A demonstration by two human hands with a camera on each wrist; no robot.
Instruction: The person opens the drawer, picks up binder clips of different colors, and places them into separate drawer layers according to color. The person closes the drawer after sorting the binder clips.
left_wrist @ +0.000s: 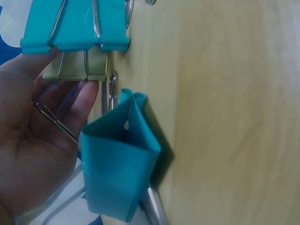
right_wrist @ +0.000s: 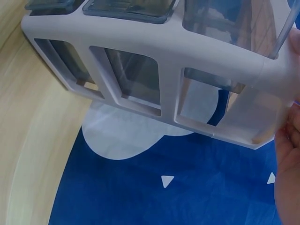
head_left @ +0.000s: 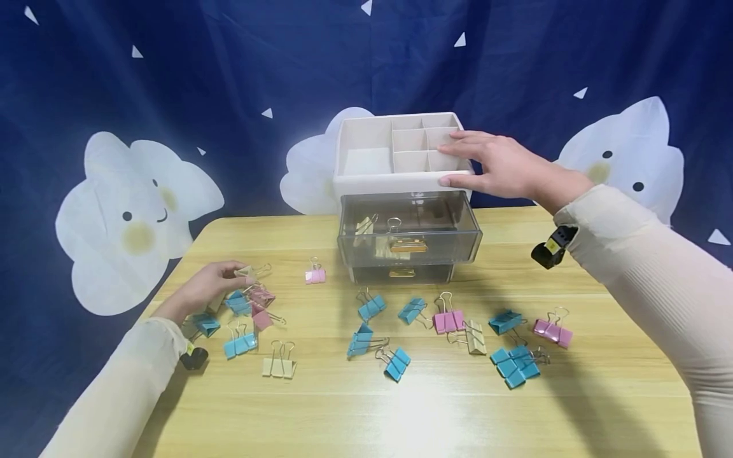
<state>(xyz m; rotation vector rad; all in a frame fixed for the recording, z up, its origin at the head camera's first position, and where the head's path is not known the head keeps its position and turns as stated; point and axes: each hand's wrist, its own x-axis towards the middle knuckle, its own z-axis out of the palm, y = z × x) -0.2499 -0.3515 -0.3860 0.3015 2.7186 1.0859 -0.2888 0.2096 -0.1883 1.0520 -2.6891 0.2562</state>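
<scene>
My left hand [head_left: 214, 280] pinches a pale yellow binder clip [head_left: 246, 271] above a loose group of clips on the left of the table. In the left wrist view, the yellow clip [left_wrist: 77, 65] is at the fingertips, partly hidden by a blue binder clip [left_wrist: 77, 23]; another blue clip [left_wrist: 119, 164] lies nearer the camera. My right hand [head_left: 504, 162] rests with extended fingers on the upper right rim of a white desk organizer [head_left: 401, 184]. The organizer's upper smoky drawer [head_left: 366, 248] is pulled out and holds several yellow clips [head_left: 363, 229].
Below the organizer, blue clips [head_left: 372, 307], pink clips [head_left: 448, 321] and a yellow clip [head_left: 475, 337] lie scattered across the wooden table [head_left: 321, 413]. A closed lower drawer [head_left: 378, 275] sits beneath the open one. A blue cloud-print curtain [head_left: 240, 57] hangs behind.
</scene>
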